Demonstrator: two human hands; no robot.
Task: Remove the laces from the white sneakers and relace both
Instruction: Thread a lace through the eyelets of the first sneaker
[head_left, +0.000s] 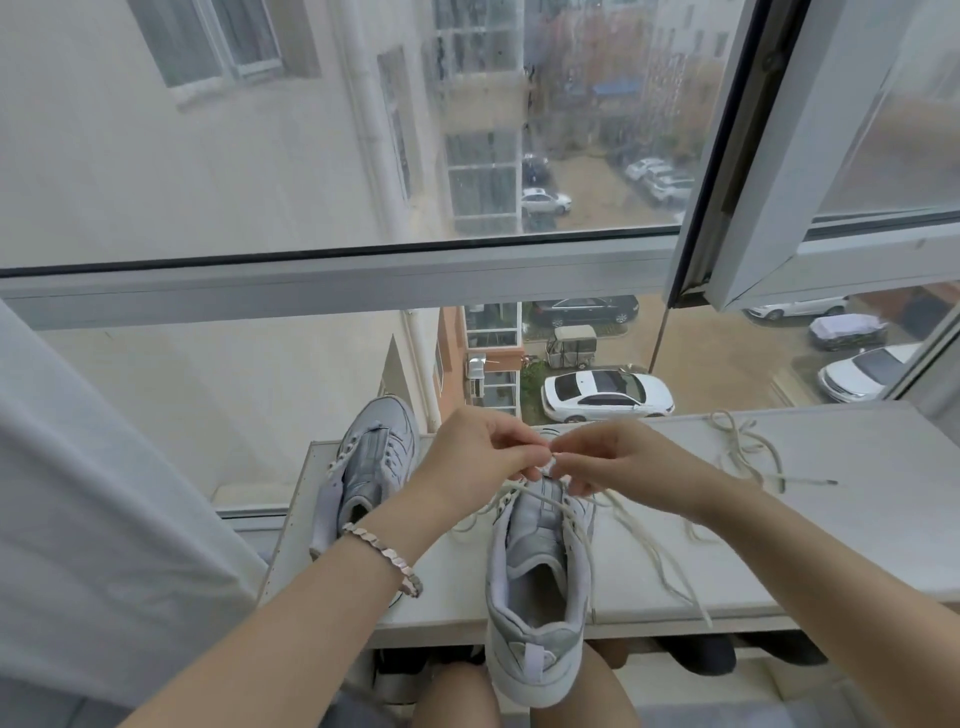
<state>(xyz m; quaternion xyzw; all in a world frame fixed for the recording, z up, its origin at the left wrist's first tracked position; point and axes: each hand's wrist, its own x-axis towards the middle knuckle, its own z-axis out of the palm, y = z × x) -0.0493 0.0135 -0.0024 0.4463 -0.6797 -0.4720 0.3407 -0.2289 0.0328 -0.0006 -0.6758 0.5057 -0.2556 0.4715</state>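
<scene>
A white sneaker (537, 582) lies on the white shelf (779, 545) with its heel hanging over the front edge toward me. Its lace (644, 545) runs through the lower eyelets and trails loose to the right. My left hand (478, 452) and my right hand (602, 457) meet above the toe end, each pinching the lace near its tip. The second white sneaker (371, 467), without a lace, stands at the shelf's left end. A loose lace (748, 447) lies coiled at the back right of the shelf.
A window sill and large glass panes rise directly behind the shelf, with an opened sash (810, 156) at upper right. A white curtain (78, 493) hangs at the left. Dark shoes (701, 654) sit beneath the shelf. My knees are below the sneaker's heel.
</scene>
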